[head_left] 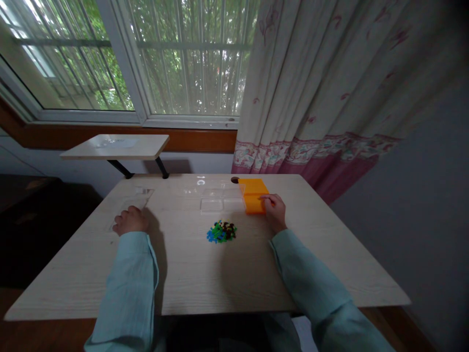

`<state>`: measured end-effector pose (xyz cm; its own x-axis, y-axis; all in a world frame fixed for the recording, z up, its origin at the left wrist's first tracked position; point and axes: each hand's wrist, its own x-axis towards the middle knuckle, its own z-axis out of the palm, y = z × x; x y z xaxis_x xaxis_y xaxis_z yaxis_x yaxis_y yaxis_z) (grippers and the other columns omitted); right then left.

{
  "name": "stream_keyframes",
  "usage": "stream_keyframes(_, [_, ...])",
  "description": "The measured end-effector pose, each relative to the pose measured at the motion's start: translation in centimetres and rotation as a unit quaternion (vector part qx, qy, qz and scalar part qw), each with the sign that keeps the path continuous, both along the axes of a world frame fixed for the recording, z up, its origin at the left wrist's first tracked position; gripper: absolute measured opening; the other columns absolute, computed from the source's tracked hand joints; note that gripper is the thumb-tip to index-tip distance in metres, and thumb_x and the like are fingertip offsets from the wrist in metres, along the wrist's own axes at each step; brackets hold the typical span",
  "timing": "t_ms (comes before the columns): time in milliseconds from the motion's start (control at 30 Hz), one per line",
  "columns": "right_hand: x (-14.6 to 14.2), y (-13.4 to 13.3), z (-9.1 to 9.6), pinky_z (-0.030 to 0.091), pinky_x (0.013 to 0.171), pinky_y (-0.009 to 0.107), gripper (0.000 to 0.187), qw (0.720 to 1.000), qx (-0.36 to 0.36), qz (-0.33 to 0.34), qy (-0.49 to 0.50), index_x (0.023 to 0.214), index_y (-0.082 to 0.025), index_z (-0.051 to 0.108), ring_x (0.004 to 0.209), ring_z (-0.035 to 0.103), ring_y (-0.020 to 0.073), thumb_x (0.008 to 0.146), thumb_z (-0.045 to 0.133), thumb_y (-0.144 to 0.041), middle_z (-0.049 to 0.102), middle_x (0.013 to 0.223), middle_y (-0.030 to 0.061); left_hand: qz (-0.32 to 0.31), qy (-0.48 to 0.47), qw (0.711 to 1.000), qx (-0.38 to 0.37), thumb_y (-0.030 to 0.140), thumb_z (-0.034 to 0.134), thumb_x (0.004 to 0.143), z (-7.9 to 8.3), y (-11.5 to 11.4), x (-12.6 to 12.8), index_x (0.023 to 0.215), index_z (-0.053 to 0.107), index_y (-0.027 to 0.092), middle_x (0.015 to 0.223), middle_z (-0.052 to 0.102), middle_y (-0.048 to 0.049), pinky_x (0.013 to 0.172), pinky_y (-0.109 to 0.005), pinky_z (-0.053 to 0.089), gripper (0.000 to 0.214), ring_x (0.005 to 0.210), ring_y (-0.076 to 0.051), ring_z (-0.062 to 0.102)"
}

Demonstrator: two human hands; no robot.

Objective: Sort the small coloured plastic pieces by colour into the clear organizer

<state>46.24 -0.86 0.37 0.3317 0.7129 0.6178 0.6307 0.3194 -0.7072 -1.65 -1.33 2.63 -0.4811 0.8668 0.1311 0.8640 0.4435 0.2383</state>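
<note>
My left hand [131, 220] lies over the near end of a clear, thin plastic piece [141, 198] on the left of the table. Its fingers are curled against the plastic; whether this is a bag or a lid I cannot tell. Fingers pinched together, my right hand [274, 210] is at the right side of an orange plastic box [253, 188], its fingertips over the box. Anything between those fingertips is too small to make out. Between my hands sits a pile of small blue, green, dark brown and yellowish plastic pieces [222, 231].
A clear compartmented tray [211, 205] stands left of the orange box. Behind it are a small white object [201, 181] and a round dark hole [235, 180] in the table [198, 278]. A raised shelf [146, 146] stands back left; a curtain [293, 98] hangs behind.
</note>
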Motion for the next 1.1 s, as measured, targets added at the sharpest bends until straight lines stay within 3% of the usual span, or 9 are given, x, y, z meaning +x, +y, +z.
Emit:
stream_keyframes(100, [0.1, 0.0, -0.1, 0.046, 0.083, 0.034, 0.025, 1.000, -0.005, 0.000, 0.000, 0.078, -0.020, 0.068, 0.084, 0.060, 0.0192, 0.078, 0.044, -0.023, 0.065, 0.083, 0.0045, 0.036, 0.002, 0.999, -0.037, 0.026, 0.046, 0.079, 0.4, 0.0, 0.5, 0.108, 0.056, 0.012, 0.114, 0.057, -0.0244, 0.083, -0.057, 0.039, 0.033, 0.110, -0.042, 0.051])
stream_keyframes(400, [0.1, 0.1, -0.1, 0.047, 0.081, 0.034, 0.024, 1.000, -0.003, -0.004, -0.005, 0.077, -0.019, 0.069, 0.081, 0.060, 0.0188, 0.077, 0.044, -0.022, 0.065, 0.081, 0.0048, -0.056, 0.012, 0.995, -0.080, 0.027, 0.046, 0.081, 1.3, 0.0, 3.7, 0.104, 0.055, 0.015, 0.104, 0.063, -0.0202, 0.075, -0.046, 0.045, 0.028, 0.096, -0.036, 0.061])
stream_keyframes(567, [0.1, 0.1, -0.2, 0.047, 0.082, 0.034, 0.025, 1.000, 0.001, 0.000, -0.012, 0.077, -0.019, 0.069, 0.081, 0.060, 0.0185, 0.077, 0.044, -0.022, 0.065, 0.081, 0.0047, -0.095, 0.040, 0.991, -0.091, 0.024, 0.049, 0.080, 1.6, -0.1, 6.3, 0.109, 0.052, 0.017, 0.106, 0.063, -0.0171, 0.076, -0.040, 0.047, 0.030, 0.098, -0.032, 0.061])
stream_keyframes(733, [0.1, 0.1, -0.2, 0.047, 0.083, 0.034, 0.025, 1.000, -0.002, 0.002, -0.014, 0.078, -0.019, 0.069, 0.082, 0.060, 0.0185, 0.077, 0.044, -0.021, 0.065, 0.082, 0.0047, -0.191, 0.026, 0.980, -0.052, 0.025, 0.051, 0.079, 1.3, 0.4, 7.6, 0.113, 0.050, 0.019, 0.108, 0.064, -0.0133, 0.079, -0.038, 0.047, 0.035, 0.101, -0.030, 0.060])
stream_keyframes(900, [0.0, 0.0, -0.1, 0.047, 0.083, 0.034, 0.024, 1.000, -0.009, 0.002, -0.017, 0.077, -0.020, 0.068, 0.083, 0.060, 0.0191, 0.077, 0.044, -0.021, 0.065, 0.082, 0.0048, -0.293, 0.022, 0.956, 0.018, 0.029, 0.051, 0.083, -0.1, 0.8, 8.7, 0.117, 0.050, 0.019, 0.103, 0.066, -0.0104, 0.086, -0.038, 0.045, 0.036, 0.102, -0.027, 0.058])
stream_keyframes(1100, [0.0, 0.0, -0.1, 0.047, 0.083, 0.033, 0.025, 1.000, -0.002, 0.008, -0.014, 0.080, -0.019, 0.069, 0.083, 0.060, 0.0188, 0.078, 0.044, -0.020, 0.065, 0.083, 0.0053, -0.427, -0.018, 0.899, 0.102, 0.028, 0.051, 0.084, -2.2, 1.3, 9.9, 0.121, 0.049, 0.015, 0.114, 0.062, -0.0120, 0.096, -0.041, 0.043, 0.039, 0.111, -0.028, 0.052])
